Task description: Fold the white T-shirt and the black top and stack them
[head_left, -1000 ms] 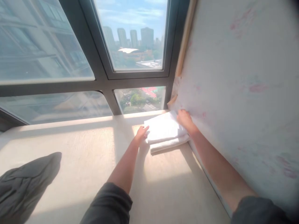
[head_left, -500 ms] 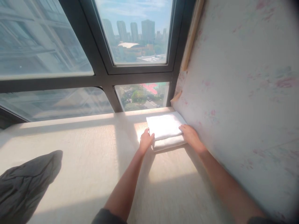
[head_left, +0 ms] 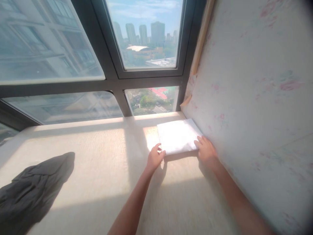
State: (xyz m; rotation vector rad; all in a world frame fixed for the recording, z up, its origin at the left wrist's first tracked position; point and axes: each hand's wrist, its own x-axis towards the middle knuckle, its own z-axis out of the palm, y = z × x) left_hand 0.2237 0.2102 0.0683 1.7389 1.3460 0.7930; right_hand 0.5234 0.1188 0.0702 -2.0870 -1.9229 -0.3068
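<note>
A folded white cloth lies flat in bright sun on the pale surface by the corner of window and wall. My left hand is at its near left corner, thumb and forefinger apart, the thumb touching the cloth's edge. On the other side, my right hand rests with spread fingertips on the near right corner. Neither hand is closed round the cloth. The underside of the cloth is hidden.
A dark grey crumpled cloth lies at the left on the pale surface. Dark window frames stand behind. A wall with floral paper rises close along my right arm.
The white cloth's upper layer has come down towards me over the lower fold, so one flat face shows. Both hands have moved slightly nearer and loosened. The view has shifted a little left.
</note>
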